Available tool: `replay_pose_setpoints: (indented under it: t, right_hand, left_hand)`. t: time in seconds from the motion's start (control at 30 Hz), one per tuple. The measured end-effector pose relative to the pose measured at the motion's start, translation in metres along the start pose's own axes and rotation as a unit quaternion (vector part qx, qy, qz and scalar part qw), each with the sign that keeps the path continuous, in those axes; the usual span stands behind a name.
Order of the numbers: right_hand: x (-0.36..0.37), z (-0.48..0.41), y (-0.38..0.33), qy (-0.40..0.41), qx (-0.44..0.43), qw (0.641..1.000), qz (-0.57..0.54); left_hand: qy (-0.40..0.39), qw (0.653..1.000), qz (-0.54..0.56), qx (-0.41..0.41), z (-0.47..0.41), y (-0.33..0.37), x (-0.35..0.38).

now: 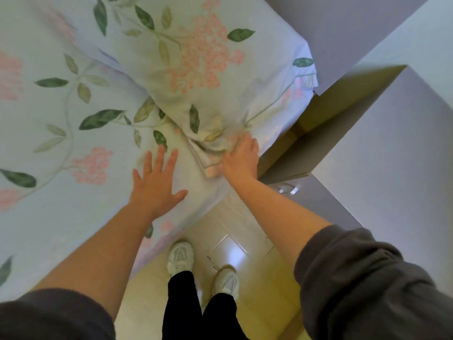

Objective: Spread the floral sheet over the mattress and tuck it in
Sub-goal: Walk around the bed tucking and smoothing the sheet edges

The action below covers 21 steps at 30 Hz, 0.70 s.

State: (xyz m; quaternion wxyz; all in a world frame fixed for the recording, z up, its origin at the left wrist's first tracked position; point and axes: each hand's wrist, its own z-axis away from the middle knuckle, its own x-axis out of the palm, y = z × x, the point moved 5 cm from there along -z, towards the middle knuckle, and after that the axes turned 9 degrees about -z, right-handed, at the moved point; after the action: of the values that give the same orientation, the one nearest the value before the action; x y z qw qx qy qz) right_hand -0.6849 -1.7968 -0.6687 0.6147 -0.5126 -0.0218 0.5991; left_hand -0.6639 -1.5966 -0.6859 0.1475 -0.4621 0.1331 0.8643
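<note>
- The sheet point(61, 119) lay spread over the mattress, covering the whole visible top from the far left to the near corner. The mattress itself was hidden beneath it.
- The left hand point(157, 180) rested flat on the sheet near that corner, fingers straight and fanned wide, holding nothing.
- The right hand point(241, 159), just beside the cabinet point(331, 114), had its fingers curled into a bunched fold point(210, 155) of floral cloth at the near corner of the pillow point(196, 57). This was probably the sheet's edge, though blur made the pillowcase hard to rule out.
- Spreading looked largely done: the top lay smooth, with few wrinkles.
- Tucking appeared unfinished. On the near side the sheet hung loose over the edge toward the floor point(245, 241), and the right corner was bunched, not flat.
</note>
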Motion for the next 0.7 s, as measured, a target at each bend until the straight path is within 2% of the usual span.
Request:
replay_pose_setpoints:
  t: [0.17,0.3,0.37,0.47,0.53,0.7]
  right_hand:
    - [0.06,0.082,-0.03,-0.15,-0.142,0.964,0.165]
    - [0.118,0.129,-0.039,-0.276,-0.189,0.917,0.217]
    - [0.146,0.145,-0.049,-0.297,-0.238,0.889,0.256]
    - [0.185,0.156,-0.065,-0.273,-0.321,0.849,0.318]
    - [0.21,0.156,-0.068,-0.284,-0.327,0.831,0.35]
    - [0.252,0.148,-0.047,-0.32,-0.269,0.781,0.464]
  left_hand:
    - [-0.05,0.992,0.013,-0.112,0.071,-0.074,0.016]
    - [-0.064,0.984,0.015,-0.165,0.109,-0.128,0.034]
    - [-0.041,0.981,0.025,-0.188,0.122,-0.155,0.042]
    - [0.011,0.973,0.034,-0.227,0.133,-0.193,0.051]
    - [0.024,0.966,0.048,-0.252,0.136,-0.215,0.064]
    - [-0.019,0.947,0.137,-0.291,0.141,-0.239,0.106]
